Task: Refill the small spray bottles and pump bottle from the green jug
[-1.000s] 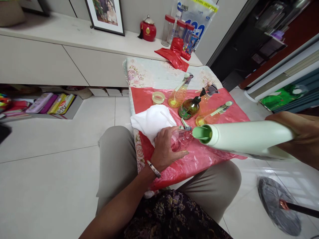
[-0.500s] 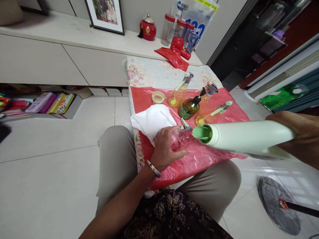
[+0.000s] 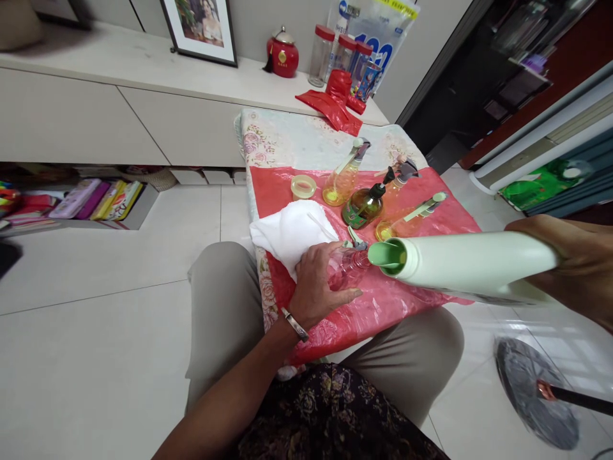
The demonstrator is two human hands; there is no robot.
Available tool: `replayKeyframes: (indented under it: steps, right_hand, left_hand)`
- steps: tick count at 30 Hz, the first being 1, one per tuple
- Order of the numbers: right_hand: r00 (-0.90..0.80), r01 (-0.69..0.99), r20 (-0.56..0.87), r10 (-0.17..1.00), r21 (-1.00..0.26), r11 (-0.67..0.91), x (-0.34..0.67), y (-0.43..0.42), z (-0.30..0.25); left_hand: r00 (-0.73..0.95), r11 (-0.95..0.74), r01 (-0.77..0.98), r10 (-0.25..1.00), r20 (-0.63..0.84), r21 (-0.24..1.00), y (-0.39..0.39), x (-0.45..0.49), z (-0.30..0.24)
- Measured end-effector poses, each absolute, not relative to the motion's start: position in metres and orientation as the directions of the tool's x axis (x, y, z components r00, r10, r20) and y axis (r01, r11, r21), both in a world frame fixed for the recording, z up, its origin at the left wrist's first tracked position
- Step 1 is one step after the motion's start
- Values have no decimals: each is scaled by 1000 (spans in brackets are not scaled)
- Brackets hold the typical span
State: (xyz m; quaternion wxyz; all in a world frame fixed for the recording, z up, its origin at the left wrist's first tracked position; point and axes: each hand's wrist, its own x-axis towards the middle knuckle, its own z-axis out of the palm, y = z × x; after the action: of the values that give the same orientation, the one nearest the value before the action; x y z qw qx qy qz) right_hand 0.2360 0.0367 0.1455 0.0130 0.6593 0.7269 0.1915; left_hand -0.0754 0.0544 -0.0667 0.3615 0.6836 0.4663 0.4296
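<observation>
My right hand [image 3: 575,268] grips a big pale green bottle [image 3: 474,263], tipped on its side with its open spout against the neck of a small clear bottle [image 3: 347,268]. That small bottle stands on a red plastic sheet [image 3: 383,300], with my left hand [image 3: 316,284] wrapped around it. A metal bracelet sits on my left wrist. A white cloth [image 3: 292,233] lies just behind my left hand.
Three spray and pump bottles [image 3: 366,204] with yellowish liquid and a round lid [image 3: 303,186] stand on the small table [image 3: 297,140]. Behind is a low cabinet [image 3: 143,70] with jars, a red pot and a framed picture. A fan base [image 3: 536,396] stands on the floor at right.
</observation>
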Motion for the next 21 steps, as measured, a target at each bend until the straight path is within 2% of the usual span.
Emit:
replayKeyframes:
  steps: [3,6,11,16,21]
  right_hand:
    - [-170,974,240,956,187,126,221,32,145]
    - [-182,979,277,943,144,147,215,32,142]
    - [-185,979,416,890,-2,204,225,37,140]
    - [44,978,528,848,-196,72,236,34,144]
    - [271,889,752,601,-435,143,259,41,134]
  left_hand:
    - [198,-292,329,951,237,898,55,-76,-68]
    - [189,-292,325,952,241,900,56,-76,-69]
    - [183,-291,329,953,242,898,55,-76,-70]
    - [175,-310,359,949,263,880,55,-76,-73]
    - [185,-325,383,944,273,865,57,-79,-76]
